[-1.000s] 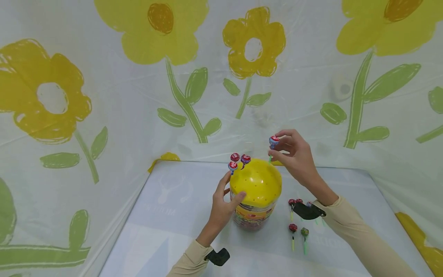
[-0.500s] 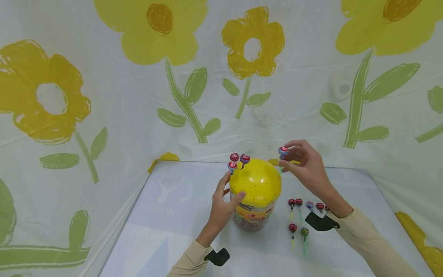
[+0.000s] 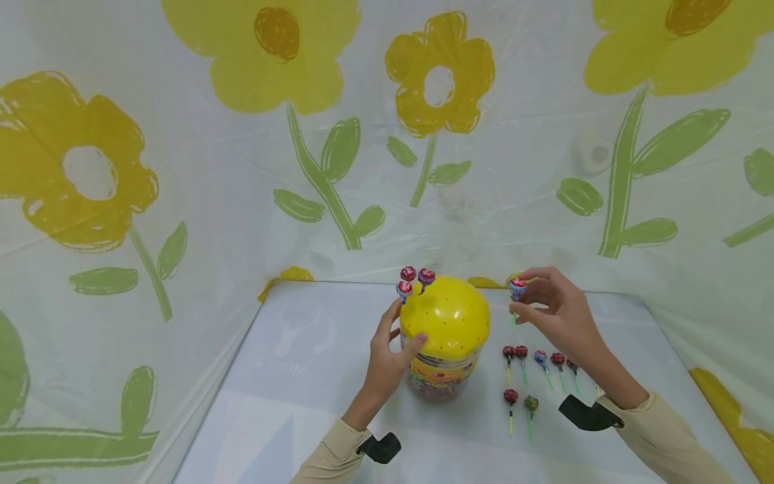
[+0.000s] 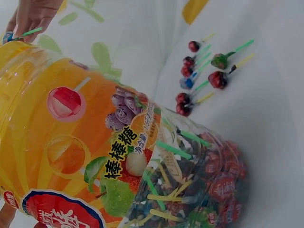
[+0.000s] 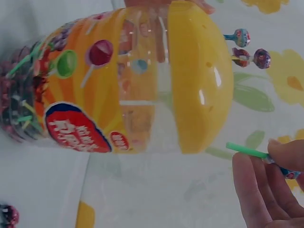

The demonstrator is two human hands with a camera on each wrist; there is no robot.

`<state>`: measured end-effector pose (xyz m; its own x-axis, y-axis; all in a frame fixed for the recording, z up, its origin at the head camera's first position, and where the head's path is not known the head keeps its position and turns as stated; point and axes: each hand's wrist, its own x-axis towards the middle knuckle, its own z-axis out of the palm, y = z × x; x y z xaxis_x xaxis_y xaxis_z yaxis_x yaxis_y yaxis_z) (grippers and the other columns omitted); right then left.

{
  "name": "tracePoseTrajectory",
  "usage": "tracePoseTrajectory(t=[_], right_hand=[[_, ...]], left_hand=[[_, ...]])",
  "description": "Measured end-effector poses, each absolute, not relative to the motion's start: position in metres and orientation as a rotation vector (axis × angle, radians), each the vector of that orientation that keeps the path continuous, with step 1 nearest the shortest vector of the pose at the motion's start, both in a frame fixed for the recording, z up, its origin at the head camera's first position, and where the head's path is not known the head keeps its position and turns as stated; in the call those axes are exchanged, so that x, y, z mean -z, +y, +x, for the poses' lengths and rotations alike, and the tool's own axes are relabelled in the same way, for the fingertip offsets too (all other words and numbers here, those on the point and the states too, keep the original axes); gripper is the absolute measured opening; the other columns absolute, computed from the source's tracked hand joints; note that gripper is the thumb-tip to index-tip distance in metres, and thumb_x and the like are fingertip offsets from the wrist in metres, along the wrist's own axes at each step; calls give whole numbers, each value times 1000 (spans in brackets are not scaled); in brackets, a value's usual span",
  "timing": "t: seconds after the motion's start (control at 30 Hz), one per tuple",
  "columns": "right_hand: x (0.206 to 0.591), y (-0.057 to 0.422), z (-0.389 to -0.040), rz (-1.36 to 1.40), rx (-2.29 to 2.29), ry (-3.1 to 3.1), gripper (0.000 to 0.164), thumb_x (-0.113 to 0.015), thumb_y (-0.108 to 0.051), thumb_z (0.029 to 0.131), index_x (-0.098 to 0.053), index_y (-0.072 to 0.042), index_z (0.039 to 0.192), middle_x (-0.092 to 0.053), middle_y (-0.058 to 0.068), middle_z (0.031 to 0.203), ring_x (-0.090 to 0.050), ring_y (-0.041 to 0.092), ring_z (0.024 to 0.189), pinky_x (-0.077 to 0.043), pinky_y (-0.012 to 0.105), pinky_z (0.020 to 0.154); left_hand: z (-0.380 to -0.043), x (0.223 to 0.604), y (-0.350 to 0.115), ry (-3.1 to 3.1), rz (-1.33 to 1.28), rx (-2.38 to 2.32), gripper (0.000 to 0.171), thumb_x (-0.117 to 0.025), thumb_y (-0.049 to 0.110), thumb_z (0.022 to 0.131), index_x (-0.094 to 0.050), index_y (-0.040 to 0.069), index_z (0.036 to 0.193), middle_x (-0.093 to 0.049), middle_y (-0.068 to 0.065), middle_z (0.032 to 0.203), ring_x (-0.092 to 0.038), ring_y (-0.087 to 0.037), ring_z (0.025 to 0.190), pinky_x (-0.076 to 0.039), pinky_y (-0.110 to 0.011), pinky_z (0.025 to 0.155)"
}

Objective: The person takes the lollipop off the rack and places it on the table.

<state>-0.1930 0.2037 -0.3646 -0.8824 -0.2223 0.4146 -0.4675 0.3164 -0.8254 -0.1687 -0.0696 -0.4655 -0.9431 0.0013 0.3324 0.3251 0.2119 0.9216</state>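
Observation:
A clear jar point(image 3: 441, 376) with an orange fruit label and a domed yellow lid point(image 3: 450, 316) stands upright on the table. Small holes dot the lid. My left hand point(image 3: 387, 363) holds the jar near its top, thumb on the lid's edge and fingers round the far left side. Three wrapped lollipops, one of them the nearest lollipop point(image 3: 404, 289), stick up from the lid's far left part. To the right of the jar, in the air, my right hand point(image 3: 562, 312) pinches a blue-and-red lollipop point(image 3: 517, 289). Its green stick point(image 5: 247, 150) points toward the lid side in the right wrist view.
Several loose lollipops lie on the table right of the jar, among them a green lollipop point(image 3: 531, 403) and a dark red lollipop point(image 3: 510, 396). More lollipops point(image 4: 223, 187) fill the jar's bottom. Behind the white table point(image 3: 290, 376) hangs a flower-printed curtain point(image 3: 520, 161).
My right hand has moved right and down, away from the lid, with the lollipop still pinched. The left hand and the jar have stayed in place. More loose lollipops have come into view.

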Motion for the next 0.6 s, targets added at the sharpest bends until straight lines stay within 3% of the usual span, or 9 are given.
tracePoseTrajectory(t=[0.33, 0.43, 0.6], right_hand=[[382, 224, -176, 546, -1501, -2482, 45, -72, -2, 81, -50, -8, 121, -63, 12, 89, -65, 20, 73, -56, 29, 57], [390, 230, -173, 511, -1471, -2517, 45, -72, -4, 82, -51, -9, 121, -63, 11, 91, -65, 18, 74, -56, 30, 56], [400, 238, -165, 435, -1454, -2578, 44, -72, -7, 82, -50, -8, 121, -63, 12, 94, -64, 12, 77, -56, 28, 59]], left_hand=[[-151, 429, -67, -2228, -318, 1811, 67, -62, 20, 89, -30, 1, 145, -35, -13, 148, -35, -29, 132, -38, -53, 101], [-150, 428, -67, -2227, -313, 1812, 67, -62, 20, 89, -30, 1, 145, -35, -13, 148, -35, -29, 132, -38, -53, 101], [-160, 450, -68, -2227, -304, 1798, 68, -62, 27, 90, -30, 12, 147, -34, -3, 149, -34, -22, 133, -38, -50, 102]])
